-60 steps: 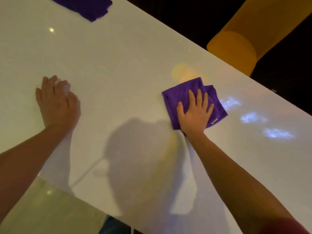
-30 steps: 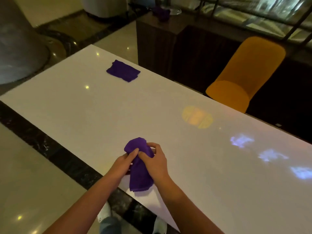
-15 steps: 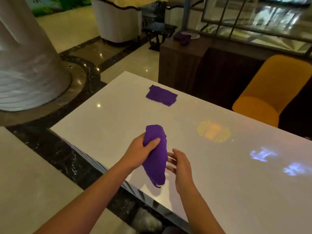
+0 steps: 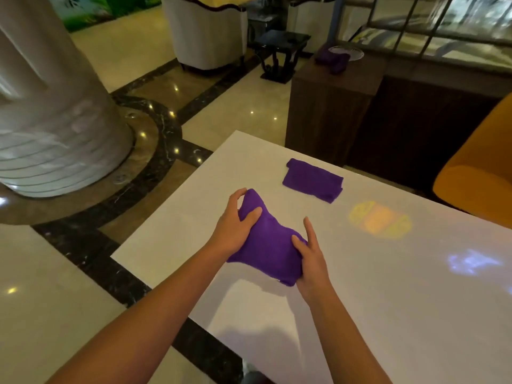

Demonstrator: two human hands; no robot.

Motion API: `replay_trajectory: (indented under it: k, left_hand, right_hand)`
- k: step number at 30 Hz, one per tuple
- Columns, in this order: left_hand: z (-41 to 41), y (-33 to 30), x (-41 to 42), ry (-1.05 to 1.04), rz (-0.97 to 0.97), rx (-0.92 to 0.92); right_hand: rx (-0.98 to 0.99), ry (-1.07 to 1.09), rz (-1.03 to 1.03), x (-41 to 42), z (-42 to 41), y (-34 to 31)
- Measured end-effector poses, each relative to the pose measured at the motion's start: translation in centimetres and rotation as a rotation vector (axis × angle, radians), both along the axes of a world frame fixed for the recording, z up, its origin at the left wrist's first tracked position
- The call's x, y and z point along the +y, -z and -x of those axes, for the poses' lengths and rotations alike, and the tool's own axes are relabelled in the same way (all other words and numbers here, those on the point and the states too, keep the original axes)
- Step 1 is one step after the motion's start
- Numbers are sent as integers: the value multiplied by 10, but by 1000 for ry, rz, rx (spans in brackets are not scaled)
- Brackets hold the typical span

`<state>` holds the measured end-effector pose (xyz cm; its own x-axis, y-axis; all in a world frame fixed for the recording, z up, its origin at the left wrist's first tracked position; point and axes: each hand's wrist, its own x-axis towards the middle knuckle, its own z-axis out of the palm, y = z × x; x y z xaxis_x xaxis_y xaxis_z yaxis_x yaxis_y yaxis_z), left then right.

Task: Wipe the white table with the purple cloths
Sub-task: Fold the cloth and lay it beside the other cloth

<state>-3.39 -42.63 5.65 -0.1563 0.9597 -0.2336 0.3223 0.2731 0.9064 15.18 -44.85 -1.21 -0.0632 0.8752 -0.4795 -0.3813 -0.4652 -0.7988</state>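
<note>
both hands grip one cloth just above the bench: left hand pinches its far end, right hand its near end. it looks like refolding between wipes; next it needs laying flat. a second cloth lies beyond.

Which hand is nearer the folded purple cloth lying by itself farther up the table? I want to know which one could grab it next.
Right, narrowly. The right hand sits below the folded cloth, its fingertips pointing toward it; the left hand is down-left. Both grip the bunched cloth.
</note>
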Motion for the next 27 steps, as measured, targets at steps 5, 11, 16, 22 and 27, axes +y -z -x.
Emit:
replay_trajectory:
  k: [5,11,16,22,27]
  left_hand:
    - [71,10,72,84,11,-108]
    - [125,39,182,296,90,-171]
    - [142,60,276,367,70,-49]
    - [161,93,368,479,66,279]
    - [166,128,420,567,93,405]
  right_hand:
    - [-163,-81,-99,81,51,-2]
    - [-442,-64,-121,169,80,-4]
    - [-730,-88,-122,243,106,-8]
    - [-1023,-234,-60,334,142,15]
    - [-1170,-288,-22,388,146,51]
